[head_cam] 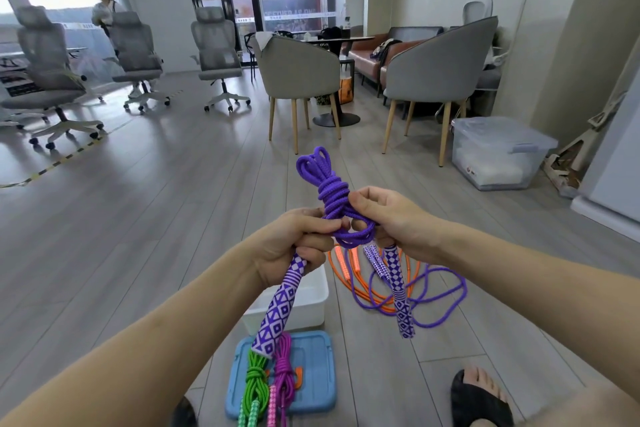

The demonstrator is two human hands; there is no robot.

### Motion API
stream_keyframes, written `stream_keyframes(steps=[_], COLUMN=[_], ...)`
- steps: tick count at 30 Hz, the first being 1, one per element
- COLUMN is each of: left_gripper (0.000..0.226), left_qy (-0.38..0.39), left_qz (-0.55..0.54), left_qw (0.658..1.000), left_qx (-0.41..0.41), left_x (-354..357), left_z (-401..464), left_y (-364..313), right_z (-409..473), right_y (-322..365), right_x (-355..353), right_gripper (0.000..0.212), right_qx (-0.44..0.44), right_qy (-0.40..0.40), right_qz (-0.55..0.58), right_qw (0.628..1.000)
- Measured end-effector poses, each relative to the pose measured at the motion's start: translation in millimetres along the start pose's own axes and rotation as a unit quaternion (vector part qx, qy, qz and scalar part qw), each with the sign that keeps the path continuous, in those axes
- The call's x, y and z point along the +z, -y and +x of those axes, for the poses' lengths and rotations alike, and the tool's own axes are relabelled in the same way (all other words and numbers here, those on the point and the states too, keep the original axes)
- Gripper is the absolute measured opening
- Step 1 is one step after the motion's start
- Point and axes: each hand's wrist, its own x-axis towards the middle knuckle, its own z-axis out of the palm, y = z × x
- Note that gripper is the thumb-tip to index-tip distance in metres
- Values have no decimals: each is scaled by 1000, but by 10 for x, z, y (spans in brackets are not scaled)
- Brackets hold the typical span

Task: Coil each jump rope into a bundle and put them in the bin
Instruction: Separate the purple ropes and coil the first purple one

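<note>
While the left hand [298, 239] grips the purple rope bundle [329, 191] together with 1 patterned handle [277, 305], the right hand [384, 218] pinches a loose loop of cord at the bundle's waist, its second handle [400, 291] dangling below. Both are held up over the floor [138, 218], above the white bin [311, 295]. Braided cord like this looks light, soft and limp, so I judge the wraps will slacken unless the tail is tucked tight; the firm handles and the wrapped waist are the safest places to hold. Another purple rope [450, 295] and an orange rope [346, 274] lie uncoiled on the floor just beyond the bin; green [256, 381] and magenta [284, 371] bundles rest on a blue lid [318, 374].
</note>
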Motion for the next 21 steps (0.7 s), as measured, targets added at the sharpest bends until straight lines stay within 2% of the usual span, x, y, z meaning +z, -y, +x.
stream_keyframes(steps=[5, 11, 13, 16, 19, 21], left_gripper=[10, 23, 24, 26, 26, 26], left_qy=[-8, -117, -122, -131, -143, -139], left_qz=[33, 189, 207, 250, 294, 295], left_qw=[999, 968, 964, 954, 939, 940], left_qx=[23, 117, 119, 102, 102, 105], left_x=[118, 160, 149, 131, 123, 118], left_z=[-20, 108, 122, 110, 103, 111], left_y=[12, 130, 155, 176, 223, 231], right_z=[-19, -58, -43, -16, -31, -59], right_y=[-30, -51, -54, -17, -23, -70], right_x=[7, 94, 68, -106, -254, -269], right_gripper=[47, 35, 29, 24, 22, 26], right_qx=[-29, -25, -56, -112, -134, -121], right_qy=[-18, -58, -99, -128, -100, -66], right_qz=[-7, -15, -77, -228, -317, -317], right_qw=[999, 998, 991, 959, 934, 938])
